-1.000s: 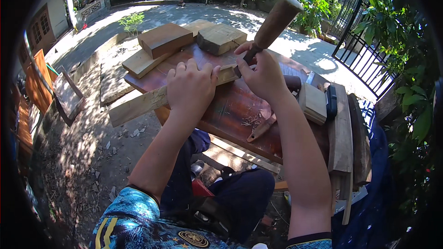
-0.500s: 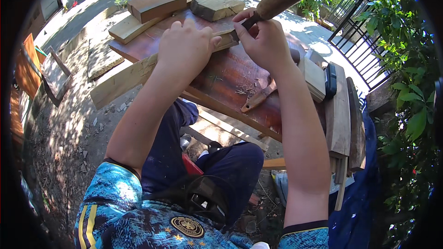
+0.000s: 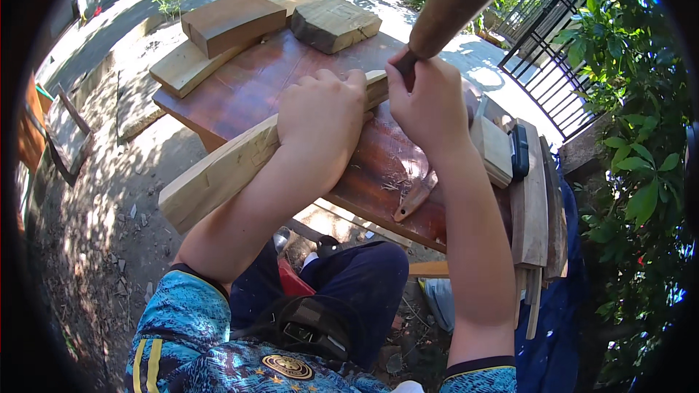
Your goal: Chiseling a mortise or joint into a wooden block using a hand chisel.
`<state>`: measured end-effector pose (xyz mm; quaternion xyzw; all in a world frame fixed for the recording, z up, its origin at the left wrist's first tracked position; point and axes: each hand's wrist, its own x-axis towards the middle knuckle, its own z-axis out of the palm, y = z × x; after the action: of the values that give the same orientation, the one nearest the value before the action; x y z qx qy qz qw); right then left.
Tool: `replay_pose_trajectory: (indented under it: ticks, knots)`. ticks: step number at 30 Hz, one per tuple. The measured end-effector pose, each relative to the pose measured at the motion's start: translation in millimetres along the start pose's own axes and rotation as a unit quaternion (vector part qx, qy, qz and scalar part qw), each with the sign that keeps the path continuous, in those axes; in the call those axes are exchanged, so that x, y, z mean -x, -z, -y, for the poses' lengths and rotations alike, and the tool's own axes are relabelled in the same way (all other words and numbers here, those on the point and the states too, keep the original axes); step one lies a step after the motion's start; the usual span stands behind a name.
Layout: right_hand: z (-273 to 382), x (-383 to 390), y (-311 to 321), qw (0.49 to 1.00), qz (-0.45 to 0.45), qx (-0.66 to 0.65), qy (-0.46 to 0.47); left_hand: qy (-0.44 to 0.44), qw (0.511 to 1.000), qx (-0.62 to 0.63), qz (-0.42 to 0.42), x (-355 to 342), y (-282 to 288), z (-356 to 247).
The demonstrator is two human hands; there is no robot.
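Pale and long, the squared wooden bar (image 3: 226,167) sits partly over the shiny red-brown wooden table (image 3: 251,87), one end past its edge. On my screen, my left hand's (image 3: 324,113) fingers curl round it; my right hand's (image 3: 435,105) fingers, closed, grip a brown, flared, wooden-handled tool (image 3: 451,14) above the table.

Shirt (image 3: 218,365): short-sleeved, mottled light blue and black.
Left shoulder stripes (image 3: 153,364): two, yellow, parallel.
Sleeve cuffs (image 3: 477,366): black, thin yellow edging.
Chest badge (image 3: 287,367): round, black and gold; small gold stars (image 3: 275,380) beneath.
Trousers (image 3: 368,273): dark navy, long.
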<state>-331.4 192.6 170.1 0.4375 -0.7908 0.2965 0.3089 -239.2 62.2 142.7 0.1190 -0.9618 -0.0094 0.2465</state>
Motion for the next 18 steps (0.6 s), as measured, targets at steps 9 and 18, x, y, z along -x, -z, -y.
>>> replay_pose_trajectory:
  ticks: [9,18]
  knots:
    - [10,-4,6,0.994,0.035,0.01,-0.099,0.001,0.999,-0.026,-0.044,1,-4,0]
    - [11,5,-1,0.997,0.041,0.056,0.019,0.002,0.999,0.029,-0.031,-1,-3,5]
